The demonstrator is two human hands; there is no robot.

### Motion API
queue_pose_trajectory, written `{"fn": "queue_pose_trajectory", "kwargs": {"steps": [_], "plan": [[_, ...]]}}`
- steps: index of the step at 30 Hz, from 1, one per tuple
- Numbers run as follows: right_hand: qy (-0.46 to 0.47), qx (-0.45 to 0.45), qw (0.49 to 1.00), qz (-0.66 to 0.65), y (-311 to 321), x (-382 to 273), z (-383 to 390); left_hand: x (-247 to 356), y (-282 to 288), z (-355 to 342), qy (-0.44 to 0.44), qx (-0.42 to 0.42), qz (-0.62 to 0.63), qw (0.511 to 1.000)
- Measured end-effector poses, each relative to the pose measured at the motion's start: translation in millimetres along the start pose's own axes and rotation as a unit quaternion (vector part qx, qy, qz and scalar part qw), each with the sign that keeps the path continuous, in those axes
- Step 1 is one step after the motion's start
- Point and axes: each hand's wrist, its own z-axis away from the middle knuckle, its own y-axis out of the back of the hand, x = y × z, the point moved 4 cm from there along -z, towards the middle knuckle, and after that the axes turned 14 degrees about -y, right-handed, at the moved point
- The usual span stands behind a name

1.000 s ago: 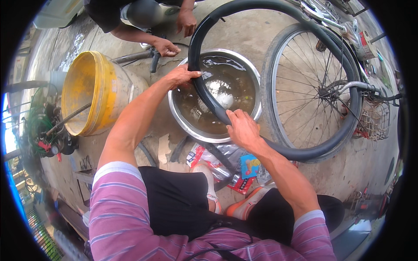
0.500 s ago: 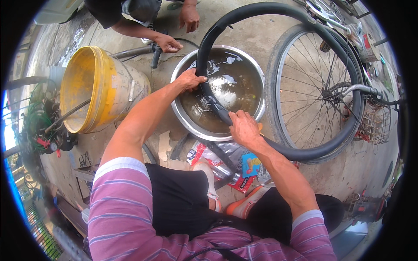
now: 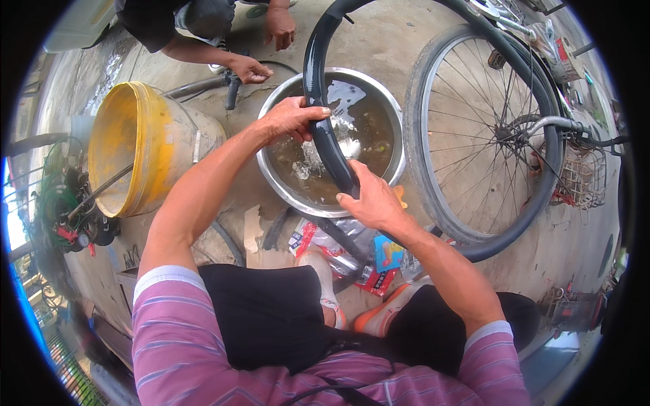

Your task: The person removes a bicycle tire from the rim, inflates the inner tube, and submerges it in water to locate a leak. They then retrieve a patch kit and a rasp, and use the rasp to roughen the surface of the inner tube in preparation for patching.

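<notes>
My left hand [image 3: 292, 120] is closed on an inflated black inner tube [image 3: 316, 68], which glistens wet and arches over a steel basin [image 3: 269, 169] of murky, rippled water [image 3: 365, 155]. My right hand [image 3: 364, 195] grips the same tube lower down, at the basin's near right side, with its thumb reaching out to the left. The rest of the tube loops round to the right over a bicycle wheel [image 3: 467, 230].
A co-worker crouches at top left, one hand [image 3: 249, 70] pinched, the other [image 3: 279, 30] hanging. A yellow bucket [image 3: 118, 149] stands left, beside a pump with green hose [image 3: 61, 203]. Plastic packets [image 3: 386, 257] lie by my feet. Bicycle parts and a wire basket [image 3: 582, 176] fill the right.
The tube and both my hands have shifted slightly left, and the upper stretch has risen in view. My right hand has turned on the tube, and more of the tube looks wet.
</notes>
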Motion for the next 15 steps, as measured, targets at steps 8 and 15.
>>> {"fn": "queue_pose_trajectory", "kwargs": {"steps": [8,15], "plan": [[-0.003,-0.128,0.975,-0.182,44.6,-29.9,18.1,92.1,5.8,25.5,-0.08,0.14,-0.089,0.983],[0.051,-0.111,0.975,-0.187,37.5,-49.6,34.5,183.0,-76.4,79.2,-0.498,0.184,-0.427,0.732]]}}
